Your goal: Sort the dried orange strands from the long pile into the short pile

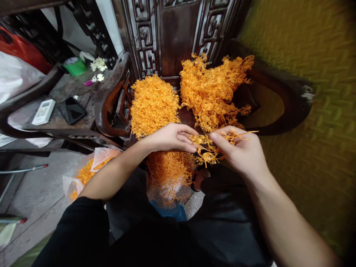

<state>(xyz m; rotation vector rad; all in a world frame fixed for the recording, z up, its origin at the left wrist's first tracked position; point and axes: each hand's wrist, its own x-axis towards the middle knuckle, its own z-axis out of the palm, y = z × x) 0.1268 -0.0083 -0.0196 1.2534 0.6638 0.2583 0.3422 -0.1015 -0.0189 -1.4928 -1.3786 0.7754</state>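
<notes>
Between my hands is a branching orange plastic-looking sprig point(207, 154) with small flower-like heads. My right hand point(241, 150) is closed around it, thumb pressed on top, and thin stem ends poke out past the fingers. From the other side, my left hand point(178, 138) pinches its edge with bent fingers. Just beyond my left hand a dense block of small orange pieces point(155, 105) lies on the dark wooden chair seat point(187, 116). Behind my right hand rises a looser, taller heap of orange sprigs point(214, 91). Below my hands, thin orange stems point(169, 168) are piled between my legs.
A wooden side table point(91, 89) at left holds a white remote control point(43, 112), a black phone point(71, 110), green tape point(75, 66) and white flowers point(98, 65). A plastic bag of orange pieces point(86, 172) stands on the floor. The chair's curved armrest point(294, 115) is at right.
</notes>
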